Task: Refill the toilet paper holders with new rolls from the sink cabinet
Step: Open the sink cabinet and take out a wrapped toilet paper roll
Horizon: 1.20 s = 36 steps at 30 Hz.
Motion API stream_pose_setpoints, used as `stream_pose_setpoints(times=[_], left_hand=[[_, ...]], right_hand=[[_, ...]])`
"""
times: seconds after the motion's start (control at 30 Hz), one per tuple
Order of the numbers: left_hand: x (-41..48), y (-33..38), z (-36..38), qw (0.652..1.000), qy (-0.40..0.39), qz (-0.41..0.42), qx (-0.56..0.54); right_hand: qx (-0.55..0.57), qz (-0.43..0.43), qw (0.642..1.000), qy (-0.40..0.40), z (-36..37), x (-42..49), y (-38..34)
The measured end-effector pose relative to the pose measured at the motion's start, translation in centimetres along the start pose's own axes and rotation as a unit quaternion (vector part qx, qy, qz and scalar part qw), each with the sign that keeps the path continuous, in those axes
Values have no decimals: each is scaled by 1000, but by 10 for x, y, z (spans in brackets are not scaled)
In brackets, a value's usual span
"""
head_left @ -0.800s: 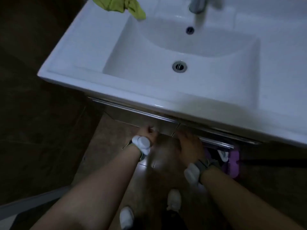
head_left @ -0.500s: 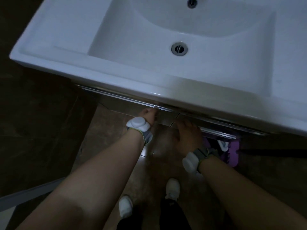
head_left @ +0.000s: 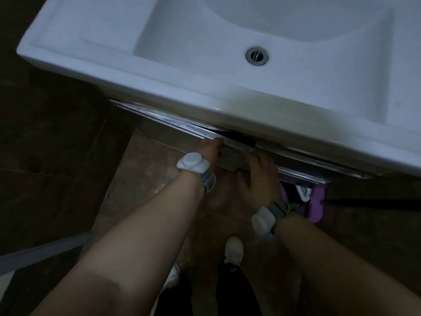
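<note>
Hands at the cabinet front, centre of frame, under the white sink (head_left: 114,62). Left hand (head_left: 210,148): fingers hooked over the metal top edge of the left cabinet door (head_left: 182,135), curled on it; a dark gap shows just right of the fingertips, so the door reads as cracked open. Right hand (head_left: 258,179): fingers loosely spread, tips touching or just short of the right door's edge (head_left: 303,173); cannot tell whether it grips anything. New rolls: not visible, presumably inside the cabinet. Holders: out of view.

Risks, judged:
- Left grip is fingertip-only on a thin, smooth rail; a slip would let the door swing shut.
- Right fingertips lie near the seam between doors; pinch possible if either door moves.
- Purple brush (head_left: 315,201) lies on the floor at centre right, beside the right wrist, where an opening right door or a step could knock it.
- Low light; cabinet interior unreadable.
</note>
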<state>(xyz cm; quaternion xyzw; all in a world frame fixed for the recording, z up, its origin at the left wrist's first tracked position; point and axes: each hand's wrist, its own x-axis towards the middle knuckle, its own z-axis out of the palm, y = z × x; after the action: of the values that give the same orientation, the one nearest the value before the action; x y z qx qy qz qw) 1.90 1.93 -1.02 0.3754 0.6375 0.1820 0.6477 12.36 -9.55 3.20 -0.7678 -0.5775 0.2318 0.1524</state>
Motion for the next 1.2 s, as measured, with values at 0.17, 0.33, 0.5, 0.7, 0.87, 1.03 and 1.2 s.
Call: stream_pose_setpoints(times=[0.17, 0.33, 0.5, 0.7, 0.87, 1.03, 1.2], left_hand=[[-17, -36, -38, 993, -7, 45, 105], [-46, -59, -78, 983, -31, 43, 178], [-78, -94, -119, 982, 80, 45, 163], [-97, -113, -160, 946, 144, 142, 252], [-108, -120, -206, 913, 165, 131, 350], [-111, -116, -256, 855, 197, 133, 461], [-104, -109, -274, 830, 264, 58, 487]], right_hand=[[-12, 4, 1000, -25, 18, -12, -33], [-31, -7, 996, -86, 50, -26, -54], [33, -24, 991, -128, 87, -55, -91], [26, -35, 982, -182, 121, -65, -123], [-13, -65, 987, -147, 139, -64, -146], [-85, -125, 975, -166, 160, -59, -167], [-33, -116, 981, -154, 171, -50, -178]])
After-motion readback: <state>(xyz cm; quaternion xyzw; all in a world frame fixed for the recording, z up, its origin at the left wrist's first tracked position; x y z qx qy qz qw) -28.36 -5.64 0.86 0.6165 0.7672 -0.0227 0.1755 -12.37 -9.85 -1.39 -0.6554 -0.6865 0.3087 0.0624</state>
